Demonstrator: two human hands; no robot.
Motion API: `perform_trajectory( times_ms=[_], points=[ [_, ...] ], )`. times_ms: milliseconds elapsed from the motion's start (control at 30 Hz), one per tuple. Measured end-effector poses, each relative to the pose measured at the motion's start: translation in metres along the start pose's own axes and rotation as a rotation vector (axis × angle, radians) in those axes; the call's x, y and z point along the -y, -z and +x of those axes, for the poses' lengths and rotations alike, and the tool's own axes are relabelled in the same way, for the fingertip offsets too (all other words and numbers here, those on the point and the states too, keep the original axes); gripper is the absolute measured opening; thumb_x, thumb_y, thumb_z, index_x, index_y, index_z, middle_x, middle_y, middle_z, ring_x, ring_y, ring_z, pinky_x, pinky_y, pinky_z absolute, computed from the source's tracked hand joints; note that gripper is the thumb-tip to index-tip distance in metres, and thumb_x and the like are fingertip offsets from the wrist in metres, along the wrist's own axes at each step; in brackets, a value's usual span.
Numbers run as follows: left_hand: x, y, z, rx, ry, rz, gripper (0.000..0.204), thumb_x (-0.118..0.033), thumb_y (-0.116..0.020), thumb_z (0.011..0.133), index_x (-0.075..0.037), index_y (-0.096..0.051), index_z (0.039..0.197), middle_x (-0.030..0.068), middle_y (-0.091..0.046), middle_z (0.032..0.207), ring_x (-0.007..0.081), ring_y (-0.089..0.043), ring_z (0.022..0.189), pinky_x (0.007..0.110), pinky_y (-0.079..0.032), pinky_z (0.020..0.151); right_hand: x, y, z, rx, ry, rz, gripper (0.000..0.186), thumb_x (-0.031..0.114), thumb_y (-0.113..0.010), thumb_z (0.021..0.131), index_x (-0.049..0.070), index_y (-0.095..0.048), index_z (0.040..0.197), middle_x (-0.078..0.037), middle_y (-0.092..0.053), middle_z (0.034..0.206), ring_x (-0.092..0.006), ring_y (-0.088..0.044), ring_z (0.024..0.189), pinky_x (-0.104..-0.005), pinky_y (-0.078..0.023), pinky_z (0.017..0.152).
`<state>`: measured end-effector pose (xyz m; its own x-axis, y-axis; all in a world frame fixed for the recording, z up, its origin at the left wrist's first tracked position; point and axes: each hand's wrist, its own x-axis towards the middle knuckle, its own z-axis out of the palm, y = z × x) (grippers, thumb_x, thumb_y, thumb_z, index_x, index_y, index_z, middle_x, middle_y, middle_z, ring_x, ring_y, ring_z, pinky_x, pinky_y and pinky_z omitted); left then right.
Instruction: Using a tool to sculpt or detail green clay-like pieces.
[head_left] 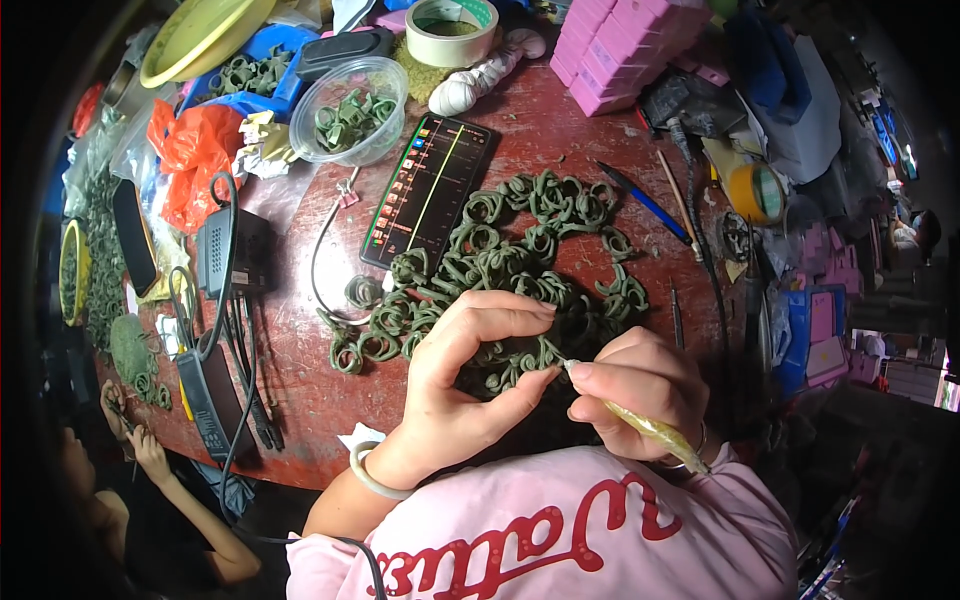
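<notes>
My left hand [465,365] has its thumb and fingers curled round a small green ring-shaped piece [541,352], partly hidden by the fingers. In my right hand [650,380] is a pen-like hand tool [640,422] with a yellowish wrapped handle, held like a pencil. Its pale tip points left and meets or nearly meets the piece by my left thumb; contact cannot be made out. Just beyond both hands spreads a heap of dull green rings [490,265] on the worn red table [300,350]. Beside the heap lies a phone [432,190] with its screen lit.
A clear tub [350,110] of green pieces, an orange bag [192,165] and a tape roll [450,30] stand behind. Pink blocks [625,50] and a blue pen [645,203] are at right. Left are a black box [235,250], cables and another person's hands [150,453].
</notes>
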<state>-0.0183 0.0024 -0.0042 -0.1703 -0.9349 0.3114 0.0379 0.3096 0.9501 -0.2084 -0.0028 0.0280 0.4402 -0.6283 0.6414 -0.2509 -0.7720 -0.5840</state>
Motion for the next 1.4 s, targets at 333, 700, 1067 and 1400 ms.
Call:
perform_trajectory(
  times_ms=[333,700,1067,1400],
  points=[
    [-0.005,-0.003,-0.005,-0.058,0.267,-0.364,0.044,0.002,-0.076,0.079,-0.003,-0.047,0.112,0.0135,-0.062,0.117,0.0185,-0.059,0.107,0.032,-0.045,0.096,0.003,0.004,-0.002,-0.003,-0.202,0.178,0.028,0.011,-0.077,0.083,0.0,-0.062,0.105,-0.01,-0.068,0.086,-0.0187,-0.062,0.061,-0.0291,-0.048,0.051],
    [-0.003,0.005,-0.003,0.059,0.325,-0.273,0.026,0.0,-0.078,0.075,-0.004,-0.06,0.093,0.0127,-0.064,0.117,0.0213,-0.06,0.107,0.035,-0.043,0.097,0.002,0.005,-0.003,-0.046,-0.235,0.201,0.026,0.01,-0.076,0.084,-0.001,-0.062,0.104,-0.011,-0.069,0.087,-0.0187,-0.062,0.06,-0.0286,-0.049,0.052],
    [-0.005,0.008,-0.001,0.065,0.497,-0.492,0.015,-0.002,-0.075,0.081,-0.002,-0.067,0.094,0.0117,-0.059,0.127,0.0119,-0.06,0.1,0.018,-0.054,0.054,0.003,0.007,-0.001,-0.018,-0.201,0.15,0.027,0.011,-0.077,0.083,0.001,-0.063,0.104,-0.01,-0.069,0.087,-0.0196,-0.062,0.061,-0.0295,-0.049,0.052],
    [-0.005,0.007,0.0,0.075,0.383,-0.333,0.014,0.002,-0.074,0.08,-0.002,-0.069,0.092,0.0131,-0.059,0.126,0.0109,-0.061,0.091,0.019,-0.054,0.054,-0.003,0.009,-0.007,-0.034,-0.293,0.284,0.02,0.008,-0.071,0.089,0.0,-0.063,0.105,-0.011,-0.068,0.096,-0.0193,-0.063,0.068,-0.0301,-0.047,0.059]
  ],
)
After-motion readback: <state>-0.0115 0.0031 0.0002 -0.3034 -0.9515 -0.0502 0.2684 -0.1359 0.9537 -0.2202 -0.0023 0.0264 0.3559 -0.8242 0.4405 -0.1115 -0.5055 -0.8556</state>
